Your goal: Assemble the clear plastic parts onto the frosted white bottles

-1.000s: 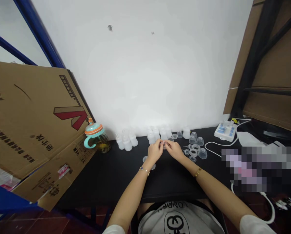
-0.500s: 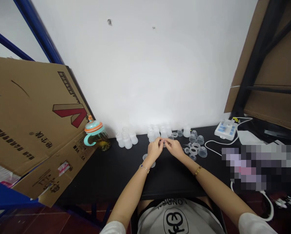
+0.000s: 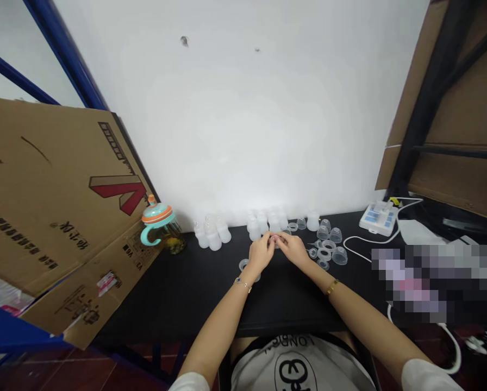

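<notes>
My left hand and my right hand meet over the black table, both closed, fingertips pinching a small clear bottle ring between them. The fingers cover much of it, so I cannot tell whether another part sits inside. Partly hidden by my left wrist lies a clear ring. To the right of my right hand are loose clear rings and domed clear caps. Frosted white small bottles stand behind my hands.
More frosted bottles form a group at the left. Beside them is a teal-lidded jug with an orange band, against a big cardboard box. A white power strip and its cable lie at the right. The wall closes the back.
Both hands stay together on the clear ring, with only a slight shift of the fingers. The whole view has moved down a little.
</notes>
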Demonstrator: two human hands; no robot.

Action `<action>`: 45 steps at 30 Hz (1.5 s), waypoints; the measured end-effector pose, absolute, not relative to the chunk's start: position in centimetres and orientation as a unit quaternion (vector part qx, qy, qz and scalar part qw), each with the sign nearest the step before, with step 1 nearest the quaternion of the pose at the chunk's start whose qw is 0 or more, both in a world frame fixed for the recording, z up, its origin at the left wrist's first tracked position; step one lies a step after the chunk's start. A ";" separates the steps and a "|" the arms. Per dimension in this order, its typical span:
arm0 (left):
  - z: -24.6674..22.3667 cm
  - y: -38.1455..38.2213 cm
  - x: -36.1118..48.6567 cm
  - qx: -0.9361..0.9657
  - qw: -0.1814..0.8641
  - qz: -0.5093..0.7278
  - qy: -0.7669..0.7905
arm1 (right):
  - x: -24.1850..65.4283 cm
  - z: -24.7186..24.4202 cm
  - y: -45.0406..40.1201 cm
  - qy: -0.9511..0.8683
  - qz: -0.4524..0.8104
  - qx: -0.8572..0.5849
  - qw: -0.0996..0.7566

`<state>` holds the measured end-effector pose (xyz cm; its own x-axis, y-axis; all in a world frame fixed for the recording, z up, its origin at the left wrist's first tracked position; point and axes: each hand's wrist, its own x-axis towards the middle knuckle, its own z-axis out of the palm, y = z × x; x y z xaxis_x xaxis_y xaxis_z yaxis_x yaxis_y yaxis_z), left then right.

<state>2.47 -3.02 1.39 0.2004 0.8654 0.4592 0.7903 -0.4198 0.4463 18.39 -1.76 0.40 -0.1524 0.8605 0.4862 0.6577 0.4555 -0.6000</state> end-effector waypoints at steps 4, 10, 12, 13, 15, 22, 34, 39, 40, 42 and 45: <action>1.3 -2.8 2.5 0.772 0.052 0.333 0.539 | 18.4 0.2 -1.6 -0.752 0.110 -0.509 0.404; 1.4 -2.8 2.5 0.770 0.055 0.335 0.540 | 18.3 0.2 -1.6 -0.759 0.113 -0.499 0.403; 1.5 -3.0 2.6 0.768 0.055 0.338 0.541 | 18.3 0.2 -1.7 -0.761 0.115 -0.496 0.402; 1.6 -3.1 2.6 0.768 0.054 0.339 0.542 | 18.3 0.2 -1.7 -0.762 0.115 -0.496 0.401; 1.7 -3.3 2.6 0.766 0.054 0.338 0.544 | 18.2 0.2 -1.7 -0.762 0.114 -0.497 0.399; 1.7 -3.1 2.5 0.764 0.066 0.353 0.537 | 18.1 -0.1 -1.4 -0.767 0.091 -0.497 0.396; 1.7 -3.2 2.5 0.749 0.094 0.382 0.534 | 18.3 0.4 -1.7 -0.766 0.107 -0.477 0.418; 1.8 -3.3 2.6 0.749 0.095 0.382 0.533 | 18.3 0.2 -1.6 -0.761 0.113 -0.484 0.417; 1.8 -3.3 2.6 0.749 0.095 0.381 0.534 | 18.3 0.2 -1.5 -0.760 0.113 -0.485 0.417; 1.8 -3.4 2.7 0.751 0.097 0.376 0.534 | 18.3 0.3 -1.6 -0.759 0.113 -0.488 0.416; 1.8 -3.3 2.7 0.753 0.098 0.374 0.532 | 18.3 0.4 -1.6 -0.760 0.113 -0.487 0.415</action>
